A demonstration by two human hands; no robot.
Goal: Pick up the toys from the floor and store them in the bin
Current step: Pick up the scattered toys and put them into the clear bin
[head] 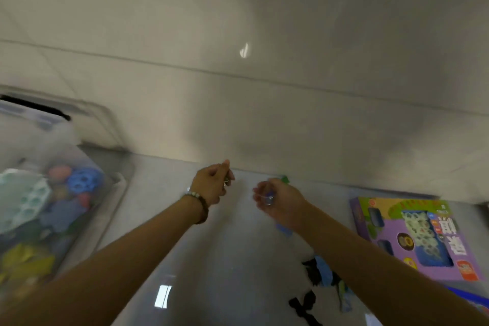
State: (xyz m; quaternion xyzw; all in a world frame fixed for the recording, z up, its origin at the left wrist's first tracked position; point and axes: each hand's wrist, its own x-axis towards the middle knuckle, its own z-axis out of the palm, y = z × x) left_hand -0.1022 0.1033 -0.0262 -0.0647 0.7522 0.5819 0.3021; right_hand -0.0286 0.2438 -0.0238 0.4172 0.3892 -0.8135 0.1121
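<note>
A clear plastic bin (116, 193) stands on the floor at the left, filled with several colourful toys, among them a blue perforated ball (84, 182). My left hand (211, 185) is stretched forward with its fingers curled around something small that I cannot make out. My right hand (280, 200) is shut on a small toy with a green part (283, 179) showing past the fingers. The frame is blurred. A white, black and blue plush toy (315, 272) lies on the floor under my right forearm.
A purple boxed game (420, 235) lies on the floor at the right. A clear lid (87, 119) leans behind the bin. A wall runs along just beyond my hands. Bare glossy floor lies between the bin and the plush toy.
</note>
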